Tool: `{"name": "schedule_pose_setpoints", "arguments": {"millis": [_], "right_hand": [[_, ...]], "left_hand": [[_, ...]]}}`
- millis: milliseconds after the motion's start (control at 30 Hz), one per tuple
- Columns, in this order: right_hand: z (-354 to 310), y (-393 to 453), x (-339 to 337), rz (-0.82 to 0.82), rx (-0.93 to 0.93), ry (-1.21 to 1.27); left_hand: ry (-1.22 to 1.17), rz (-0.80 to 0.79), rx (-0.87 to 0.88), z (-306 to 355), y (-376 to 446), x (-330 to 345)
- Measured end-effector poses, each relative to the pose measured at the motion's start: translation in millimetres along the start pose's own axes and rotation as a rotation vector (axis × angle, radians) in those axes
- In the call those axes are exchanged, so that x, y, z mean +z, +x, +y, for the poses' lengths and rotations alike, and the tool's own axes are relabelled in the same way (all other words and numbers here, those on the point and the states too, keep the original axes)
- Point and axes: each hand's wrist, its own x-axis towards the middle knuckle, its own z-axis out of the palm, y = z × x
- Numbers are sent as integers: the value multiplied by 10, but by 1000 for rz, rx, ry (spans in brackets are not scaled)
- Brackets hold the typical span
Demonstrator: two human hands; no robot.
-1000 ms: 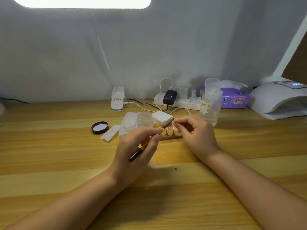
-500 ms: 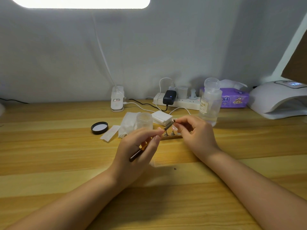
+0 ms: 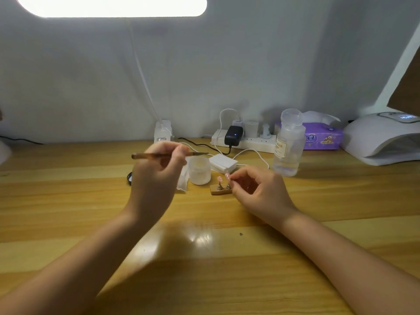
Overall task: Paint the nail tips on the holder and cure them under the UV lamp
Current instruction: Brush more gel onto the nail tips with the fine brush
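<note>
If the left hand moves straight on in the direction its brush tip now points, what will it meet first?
The left hand holds the brush level, tip to the right. Going on, the tip passes above the jar; the first thing in line looks like the clear bottle, though depth is unclear.

Single head view, looking forward and down from above the person's forearms. Wide angle, close to both hands (image 3: 204, 185), wooden counter (image 3: 68, 201) filling the lower half, wall (image 3: 250, 64) beyond the hands.
</note>
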Motion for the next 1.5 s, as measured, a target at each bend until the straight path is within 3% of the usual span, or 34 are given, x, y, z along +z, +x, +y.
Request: {"name": "schedule_pose_setpoints", "arguments": {"millis": [133, 300, 600, 833, 1200, 1500], "right_hand": [[1, -30, 18, -203, 14, -151], [22, -25, 19, -281, 63, -319], [105, -12, 45, -278, 134, -377], [85, -5, 29, -264, 144, -301], [31, -40, 25, -218, 63, -384], [24, -30, 33, -244, 53, -354]], "left_hand": [[199, -26, -38, -13, 216, -100], [393, -143, -142, -95, 454, -29], [624, -387, -238, -147, 705, 241], [694, -436, -272, -105, 703, 287], [666, -433, -277, -117, 680, 235], [621, -271, -179, -96, 698, 161]]}}
